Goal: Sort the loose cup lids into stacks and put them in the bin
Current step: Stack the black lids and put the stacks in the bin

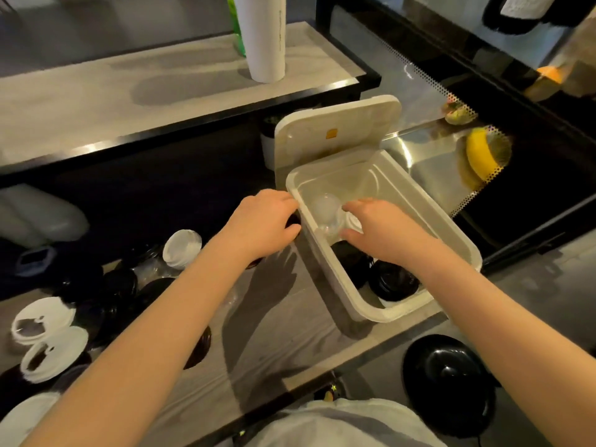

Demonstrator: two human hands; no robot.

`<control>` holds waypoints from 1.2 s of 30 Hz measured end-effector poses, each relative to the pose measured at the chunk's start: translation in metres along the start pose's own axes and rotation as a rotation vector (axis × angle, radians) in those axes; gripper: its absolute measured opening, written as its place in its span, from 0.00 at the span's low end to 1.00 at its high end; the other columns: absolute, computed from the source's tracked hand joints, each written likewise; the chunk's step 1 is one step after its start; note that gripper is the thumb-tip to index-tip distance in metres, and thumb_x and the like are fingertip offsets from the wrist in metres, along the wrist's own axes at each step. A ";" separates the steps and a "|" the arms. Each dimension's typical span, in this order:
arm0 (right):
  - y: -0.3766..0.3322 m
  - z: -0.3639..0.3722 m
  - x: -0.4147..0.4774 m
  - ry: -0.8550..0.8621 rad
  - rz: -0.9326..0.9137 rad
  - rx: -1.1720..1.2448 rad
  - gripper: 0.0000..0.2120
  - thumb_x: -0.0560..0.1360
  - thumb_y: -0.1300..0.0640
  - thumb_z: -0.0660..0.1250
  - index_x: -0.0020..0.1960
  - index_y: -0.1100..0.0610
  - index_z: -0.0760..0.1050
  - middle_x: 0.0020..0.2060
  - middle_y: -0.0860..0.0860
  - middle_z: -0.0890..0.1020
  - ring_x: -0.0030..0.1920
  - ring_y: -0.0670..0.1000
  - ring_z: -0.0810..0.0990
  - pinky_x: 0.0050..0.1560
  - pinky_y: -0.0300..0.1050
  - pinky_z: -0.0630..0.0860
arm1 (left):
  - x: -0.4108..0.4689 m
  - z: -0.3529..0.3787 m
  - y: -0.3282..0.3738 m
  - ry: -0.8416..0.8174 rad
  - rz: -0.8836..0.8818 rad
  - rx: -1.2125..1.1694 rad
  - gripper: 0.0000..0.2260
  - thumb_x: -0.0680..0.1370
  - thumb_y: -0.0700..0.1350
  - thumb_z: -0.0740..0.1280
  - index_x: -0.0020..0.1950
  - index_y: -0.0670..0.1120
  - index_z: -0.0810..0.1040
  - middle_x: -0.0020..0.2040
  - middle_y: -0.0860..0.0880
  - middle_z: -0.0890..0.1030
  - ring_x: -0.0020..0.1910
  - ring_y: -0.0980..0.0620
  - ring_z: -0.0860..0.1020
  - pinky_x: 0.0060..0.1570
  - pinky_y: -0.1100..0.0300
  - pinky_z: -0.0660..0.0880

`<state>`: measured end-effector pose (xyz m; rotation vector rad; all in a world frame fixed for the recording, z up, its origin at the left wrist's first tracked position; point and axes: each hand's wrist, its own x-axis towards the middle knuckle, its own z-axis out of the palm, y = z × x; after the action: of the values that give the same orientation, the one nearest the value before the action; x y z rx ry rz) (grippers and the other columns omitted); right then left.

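Both grips at the bin, lids part-sorted on the desk.

Nearest, white lids lie at the left of the desk, with loose black lids beyond them and a short white stack further in. The left grip is curled round a dark lid just outside the left wall of the bin. The right grip reaches inside, fingers bent over clear dome lids; whether it holds one, I cannot tell. Black lids lie at the bin's near end. Its hinged cover stands open behind.
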<state>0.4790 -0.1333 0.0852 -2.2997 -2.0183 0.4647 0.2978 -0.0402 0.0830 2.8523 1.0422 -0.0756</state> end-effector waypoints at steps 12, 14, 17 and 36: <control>-0.137 0.080 0.031 0.001 -0.196 0.090 0.22 0.77 0.49 0.63 0.68 0.56 0.69 0.62 0.53 0.74 0.61 0.55 0.73 0.57 0.48 0.73 | -0.136 0.045 -0.128 -0.116 -0.433 -0.212 0.14 0.76 0.50 0.65 0.57 0.45 0.76 0.58 0.46 0.77 0.55 0.46 0.75 0.52 0.47 0.75; -0.145 0.102 0.043 -0.058 -0.155 0.100 0.22 0.77 0.50 0.64 0.68 0.57 0.68 0.63 0.55 0.73 0.61 0.56 0.73 0.56 0.50 0.73 | -0.148 0.060 -0.146 -0.173 -0.475 -0.249 0.17 0.76 0.50 0.65 0.63 0.46 0.74 0.60 0.47 0.76 0.58 0.46 0.74 0.55 0.46 0.74; -0.150 0.129 0.065 -0.127 -0.042 0.154 0.26 0.76 0.49 0.64 0.70 0.58 0.65 0.64 0.56 0.70 0.64 0.59 0.70 0.60 0.53 0.72 | -0.152 0.078 -0.165 -0.214 -0.528 -0.314 0.20 0.76 0.50 0.64 0.68 0.48 0.70 0.64 0.48 0.73 0.63 0.46 0.71 0.60 0.47 0.72; -0.126 0.197 0.115 0.028 0.191 0.587 0.40 0.68 0.52 0.75 0.74 0.57 0.58 0.70 0.55 0.64 0.70 0.54 0.64 0.67 0.44 0.63 | -0.104 0.130 -0.161 -0.314 -0.475 -0.371 0.33 0.79 0.57 0.57 0.78 0.48 0.45 0.78 0.49 0.46 0.77 0.47 0.49 0.74 0.45 0.51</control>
<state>0.3201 -0.0344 -0.0962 -2.1010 -1.3947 0.8893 0.1136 0.0008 -0.0502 2.1358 1.4528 -0.3173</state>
